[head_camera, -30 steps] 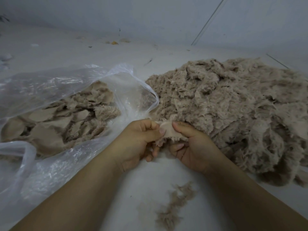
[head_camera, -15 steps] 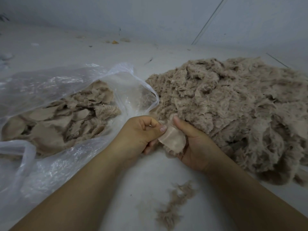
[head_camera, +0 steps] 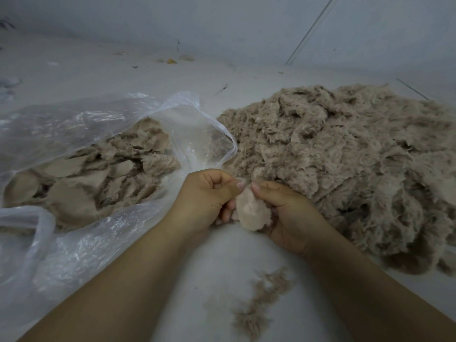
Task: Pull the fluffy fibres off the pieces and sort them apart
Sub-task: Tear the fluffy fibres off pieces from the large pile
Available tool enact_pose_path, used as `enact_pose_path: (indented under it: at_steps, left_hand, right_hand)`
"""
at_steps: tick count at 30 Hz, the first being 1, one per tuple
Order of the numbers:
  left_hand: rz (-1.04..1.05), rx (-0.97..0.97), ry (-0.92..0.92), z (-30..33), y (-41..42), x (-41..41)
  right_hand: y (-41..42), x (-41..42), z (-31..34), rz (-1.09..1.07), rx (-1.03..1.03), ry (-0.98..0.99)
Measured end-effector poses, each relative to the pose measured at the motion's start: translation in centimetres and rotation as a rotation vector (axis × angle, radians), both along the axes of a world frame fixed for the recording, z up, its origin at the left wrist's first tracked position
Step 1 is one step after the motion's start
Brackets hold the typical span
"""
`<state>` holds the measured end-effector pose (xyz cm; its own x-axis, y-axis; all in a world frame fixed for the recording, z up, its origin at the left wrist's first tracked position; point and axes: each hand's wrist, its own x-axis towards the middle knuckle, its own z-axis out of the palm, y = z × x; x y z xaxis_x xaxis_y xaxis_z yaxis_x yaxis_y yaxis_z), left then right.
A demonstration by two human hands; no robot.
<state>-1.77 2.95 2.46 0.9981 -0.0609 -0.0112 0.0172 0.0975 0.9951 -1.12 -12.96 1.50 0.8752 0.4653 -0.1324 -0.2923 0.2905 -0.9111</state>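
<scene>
Between my two hands hangs a small pale beige fabric piece [head_camera: 251,212]. My left hand [head_camera: 207,196] is curled, its thumb and forefinger pinching the piece's top edge. My right hand [head_camera: 288,213] cups the piece from the right, with its thumb pressed on the top edge close to the left thumb. A big heap of fluffy beige pieces [head_camera: 350,164] lies to the right, touching my right hand. A small trail of loose pulled fibres [head_camera: 259,302] lies on the pale floor between my forearms.
A clear plastic bag [head_camera: 81,245] lies open on the left, holding several flat beige pieces [head_camera: 91,178]. A pale wall rises behind. Small scraps of debris [head_camera: 171,60] lie on the floor at the back.
The piece has turned downward between my hands and now hangs lower. Both thumbs have come together at its top edge.
</scene>
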Motion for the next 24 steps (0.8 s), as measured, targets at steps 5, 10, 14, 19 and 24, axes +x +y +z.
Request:
enact_pose_path:
  at_steps: [5, 10, 14, 19, 24]
  left_hand:
    - [0.094, 0.004, -0.041, -0.1, 0.4, 0.1]
    - [0.276, 0.034, -0.034, -0.4, 1.3, 0.8]
    - [0.266, 0.329, -0.163, -1.0, 1.6, 1.2]
    - [-0.021, 0.715, -0.479, -0.4, 0.1, 1.0]
    - [-0.116, 0.945, -0.482, -0.8, 0.5, 0.6]
  right_hand:
    - [0.0, 0.0, 0.3, -0.091, -0.031, 0.095]
    - [-0.1, 0.1, 0.5, -0.147, 0.153, 0.19]
    - [-0.1, 0.4, 0.5, -0.225, 0.294, 0.331]
    - [0.2, 0.3, 0.6, -0.243, 0.344, 0.389]
    - [0.0, 0.4, 0.5, -0.243, 0.344, 0.39]
